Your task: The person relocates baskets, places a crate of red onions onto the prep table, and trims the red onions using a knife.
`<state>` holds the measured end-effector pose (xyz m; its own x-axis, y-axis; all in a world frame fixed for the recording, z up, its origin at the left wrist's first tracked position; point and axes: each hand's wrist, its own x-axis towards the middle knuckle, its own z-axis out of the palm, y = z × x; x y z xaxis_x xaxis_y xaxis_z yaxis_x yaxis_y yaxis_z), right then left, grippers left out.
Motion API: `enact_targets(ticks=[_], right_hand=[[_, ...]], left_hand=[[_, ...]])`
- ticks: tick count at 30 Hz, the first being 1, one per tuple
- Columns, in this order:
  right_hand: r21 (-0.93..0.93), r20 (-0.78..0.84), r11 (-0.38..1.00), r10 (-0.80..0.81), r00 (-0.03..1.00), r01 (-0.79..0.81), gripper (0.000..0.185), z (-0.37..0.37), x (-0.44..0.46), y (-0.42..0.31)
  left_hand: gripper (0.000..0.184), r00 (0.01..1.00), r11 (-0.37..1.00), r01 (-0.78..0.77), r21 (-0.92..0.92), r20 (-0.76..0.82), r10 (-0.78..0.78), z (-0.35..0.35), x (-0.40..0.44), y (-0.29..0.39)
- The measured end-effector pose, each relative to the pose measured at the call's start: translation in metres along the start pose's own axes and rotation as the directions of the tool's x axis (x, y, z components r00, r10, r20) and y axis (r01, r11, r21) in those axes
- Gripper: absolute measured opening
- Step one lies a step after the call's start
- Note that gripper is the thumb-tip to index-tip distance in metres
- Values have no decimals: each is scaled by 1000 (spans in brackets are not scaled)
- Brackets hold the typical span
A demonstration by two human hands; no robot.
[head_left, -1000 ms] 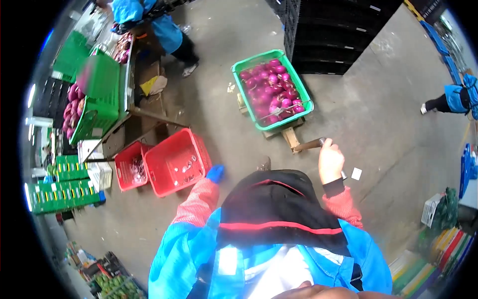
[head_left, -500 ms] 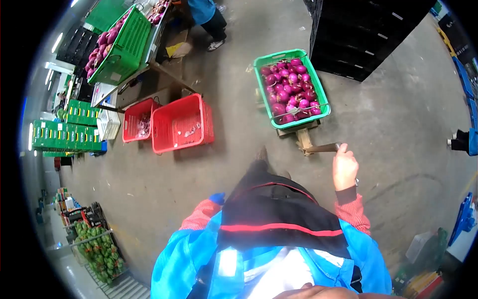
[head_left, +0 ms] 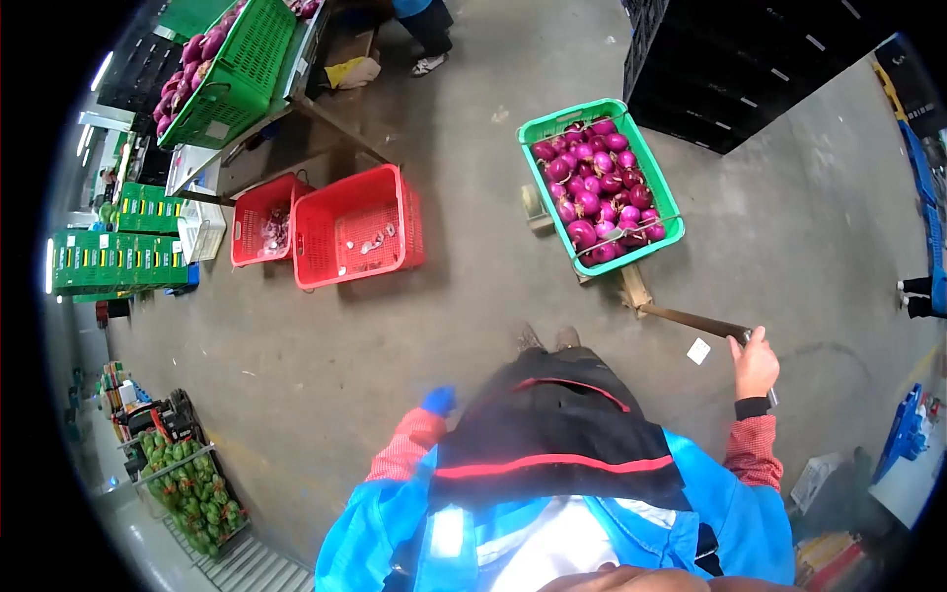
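My right hand (head_left: 757,365), bare, is closed round the end of a long handle (head_left: 695,323). This handle runs to a low wooden dolly (head_left: 634,288), mostly hidden under a green plastic crate (head_left: 673,185). Red onions (head_left: 597,187) fill the crate, and a thin wire handle crosses its near end. By my left side hangs my left hand (head_left: 439,401) in a blue glove, away from any object. Its fingers are too small and blurred to make out.
Two red crates (head_left: 409,222) with onion scraps stand on the floor at left, beside a table bearing a green onion crate (head_left: 242,79). Tall black crates (head_left: 735,74) rise near the dolly. A white paper (head_left: 698,350) lies beside the handle. A person's legs (head_left: 429,35) show behind.
My right hand has swung outward to the right with the handle. The dolly and onion crate have shifted right and turned. The white paper has come into view.
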<state>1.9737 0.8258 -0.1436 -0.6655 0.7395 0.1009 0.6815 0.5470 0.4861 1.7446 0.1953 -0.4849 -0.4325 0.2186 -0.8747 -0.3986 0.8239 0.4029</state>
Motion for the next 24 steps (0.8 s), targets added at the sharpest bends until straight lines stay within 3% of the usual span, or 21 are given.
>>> enact_targets(ticks=[1,2,4,5,6,8,9,10,13,14,15,17,18,20,21,24], right_hand=[[-1,-11,1000,7,1000,-7,50,-1,-3,6],[-3,-53,1000,20,998,-20,50,21,20,-33],[-50,-50,998,40,998,-42,49,3,10,-5],[-20,193,984,176,965,-176,47,-5,10,-5],[0,119,989,149,982,-150,46,-7,8,-6],[34,-39,995,99,994,-97,45,-9,7,-10],[113,16,984,138,990,-139,43,-11,41,-72],[132,-156,991,50,986,-29,40,-18,43,-86],[472,-23,875,-110,994,108,31,-7,53,-153],[504,39,857,-147,988,107,31,14,51,-175],[690,222,723,-200,954,-9,35,83,49,-208],[828,474,452,-251,844,-332,36,106,82,-245],[819,527,392,-225,820,-419,36,127,97,-258],[765,639,254,-191,745,-591,36,181,104,-286],[751,644,297,-130,754,-590,36,205,108,-300],[458,860,-5,-249,445,-889,36,241,134,-329]], left_hand=[[29,1000,1000,-14,15,-5,14,-3,0,-10],[29,998,999,-48,16,-39,49,-24,56,-9],[29,999,999,45,-9,-2,-45,-24,30,-7],[29,990,989,140,-45,28,-139,-26,9,19],[29,971,969,235,-77,59,-231,-32,-3,42],[28,999,990,22,143,22,-25,-43,55,3],[28,1000,983,-12,181,6,11,-70,93,8],[28,999,974,-43,221,-10,46,-96,128,17],[29,994,998,39,50,-103,-34,-141,132,147],[30,997,998,-19,-56,-74,15,-149,108,206],[26,982,982,-167,-86,-100,158,-162,120,266],[16,958,956,-272,-113,64,280,-195,161,305],[15,929,935,-337,-114,118,349,-204,182,323],[21,958,958,-285,-30,14,286,-187,180,374],[25,966,967,-256,-4,-38,255,-178,181,399],[36,955,928,-282,245,163,248,-177,228,469]])
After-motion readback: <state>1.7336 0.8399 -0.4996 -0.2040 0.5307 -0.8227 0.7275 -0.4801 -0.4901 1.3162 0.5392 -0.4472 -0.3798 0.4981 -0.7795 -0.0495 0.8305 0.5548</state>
